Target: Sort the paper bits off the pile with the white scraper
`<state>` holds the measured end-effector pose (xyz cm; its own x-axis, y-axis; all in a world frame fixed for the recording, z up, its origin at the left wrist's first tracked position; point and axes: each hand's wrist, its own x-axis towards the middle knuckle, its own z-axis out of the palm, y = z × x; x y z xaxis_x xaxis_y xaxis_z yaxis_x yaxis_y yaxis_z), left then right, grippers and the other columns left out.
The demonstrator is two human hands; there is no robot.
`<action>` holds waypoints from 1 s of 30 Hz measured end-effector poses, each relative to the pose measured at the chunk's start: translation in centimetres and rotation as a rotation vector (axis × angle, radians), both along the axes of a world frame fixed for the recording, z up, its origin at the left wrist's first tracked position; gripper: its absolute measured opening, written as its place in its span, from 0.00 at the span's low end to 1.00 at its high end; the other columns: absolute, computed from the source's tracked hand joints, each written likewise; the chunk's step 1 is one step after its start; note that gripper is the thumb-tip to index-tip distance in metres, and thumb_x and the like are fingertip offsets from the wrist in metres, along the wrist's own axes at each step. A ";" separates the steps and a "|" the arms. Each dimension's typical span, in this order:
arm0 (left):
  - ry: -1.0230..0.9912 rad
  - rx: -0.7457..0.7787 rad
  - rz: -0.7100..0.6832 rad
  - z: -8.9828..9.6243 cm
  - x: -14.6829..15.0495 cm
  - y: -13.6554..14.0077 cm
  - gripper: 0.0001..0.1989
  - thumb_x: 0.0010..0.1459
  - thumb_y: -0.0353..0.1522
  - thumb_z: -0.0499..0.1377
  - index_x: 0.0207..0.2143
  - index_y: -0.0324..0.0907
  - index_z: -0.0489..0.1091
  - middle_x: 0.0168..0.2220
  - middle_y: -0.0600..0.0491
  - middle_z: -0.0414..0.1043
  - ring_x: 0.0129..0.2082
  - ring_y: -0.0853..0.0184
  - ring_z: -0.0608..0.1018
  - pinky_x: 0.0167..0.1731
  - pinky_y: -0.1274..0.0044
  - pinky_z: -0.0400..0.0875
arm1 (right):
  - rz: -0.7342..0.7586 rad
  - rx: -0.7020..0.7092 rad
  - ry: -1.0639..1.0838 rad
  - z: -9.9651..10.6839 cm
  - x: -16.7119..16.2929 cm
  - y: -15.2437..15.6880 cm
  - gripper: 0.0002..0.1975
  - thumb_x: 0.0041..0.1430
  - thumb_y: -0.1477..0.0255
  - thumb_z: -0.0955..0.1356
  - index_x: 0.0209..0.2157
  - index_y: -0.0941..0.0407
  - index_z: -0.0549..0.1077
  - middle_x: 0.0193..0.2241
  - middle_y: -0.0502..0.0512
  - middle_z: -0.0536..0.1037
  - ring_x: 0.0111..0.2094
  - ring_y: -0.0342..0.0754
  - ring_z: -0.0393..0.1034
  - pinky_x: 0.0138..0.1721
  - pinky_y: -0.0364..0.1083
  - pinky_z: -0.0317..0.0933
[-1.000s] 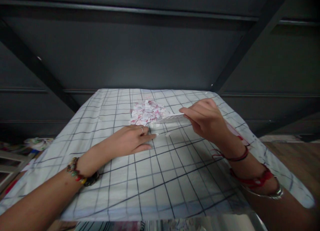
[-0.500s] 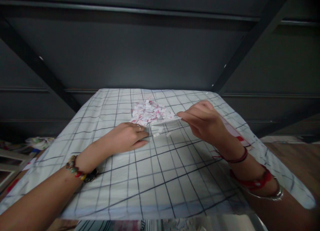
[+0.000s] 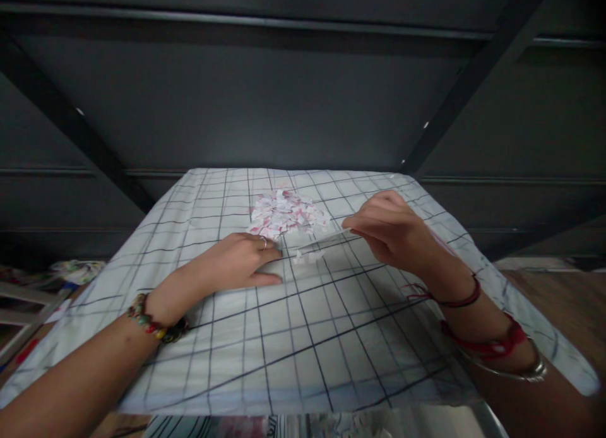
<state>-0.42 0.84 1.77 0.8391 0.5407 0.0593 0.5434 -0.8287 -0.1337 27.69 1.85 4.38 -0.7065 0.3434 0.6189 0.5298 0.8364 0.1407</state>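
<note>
My left hand [image 3: 241,260] lies palm down on the table, its thumb apart from the fingers and a ring on one finger. Its fingertips are beside a heap of torn white and pink paper scraps [image 3: 284,212]. Between thumb and fingers, my right hand [image 3: 391,233] pinches the right end of a thin, pale, see-through sheet [image 3: 326,237]. The sheet's edge slants down to the left, towards my left fingertips; whether they touch it I cannot tell. A few small white scraps [image 3: 307,257] lie just in front of the sheet, somewhat blurred.
A white tablecloth with dark grid lines [image 3: 284,337] covers the table. Dark panels [image 3: 265,97] rise behind its far edge. Printed items [image 3: 284,426] show below the near edge. At the left stands a pale slatted frame [image 3: 28,302] by some cloth-like clutter [image 3: 78,271].
My right hand has shifted slightly to the right with the sheet, whose edge now looks thinner and more slanted. The small scraps in front sit closer together. My left hand has hardly moved.
</note>
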 end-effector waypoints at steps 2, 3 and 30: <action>-0.002 -0.011 -0.003 0.0 -0.1 0.0 0.24 0.62 0.49 0.47 0.41 0.39 0.70 0.35 0.48 0.74 0.33 0.63 0.76 0.35 0.74 0.68 | 0.001 -0.012 0.046 0.1 0.2 0.0 0.10 0.54 0.82 0.60 0.31 0.53 0.68 0.21 0.46 0.68 0.26 0.42 0.61 0.39 0.47 0.55; -0.003 -0.015 -0.005 0.0 -0.1 0.0 0.23 0.62 0.49 0.47 0.41 0.39 0.70 0.36 0.48 0.74 0.33 0.63 0.76 0.35 0.74 0.68 | 0.000 -0.003 0.070 0.1 0.3 0.0 0.10 0.54 0.82 0.60 0.32 0.53 0.68 0.22 0.46 0.69 0.27 0.42 0.62 0.40 0.47 0.55; -0.016 -0.010 -0.029 -0.2 -0.2 0.1 0.25 0.60 0.50 0.49 0.41 0.39 0.69 0.36 0.47 0.73 0.34 0.62 0.75 0.35 0.73 0.67 | 0.095 -0.117 0.097 1.1 1.0 -0.6 0.08 0.58 0.78 0.60 0.30 0.56 0.68 0.22 0.49 0.69 0.28 0.43 0.62 0.35 0.46 0.55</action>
<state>-0.59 0.90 1.60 0.8536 0.5166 0.0672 0.5209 -0.8456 -0.1166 28.65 1.29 5.50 -0.6782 0.3513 0.6455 0.4537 0.8911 -0.0081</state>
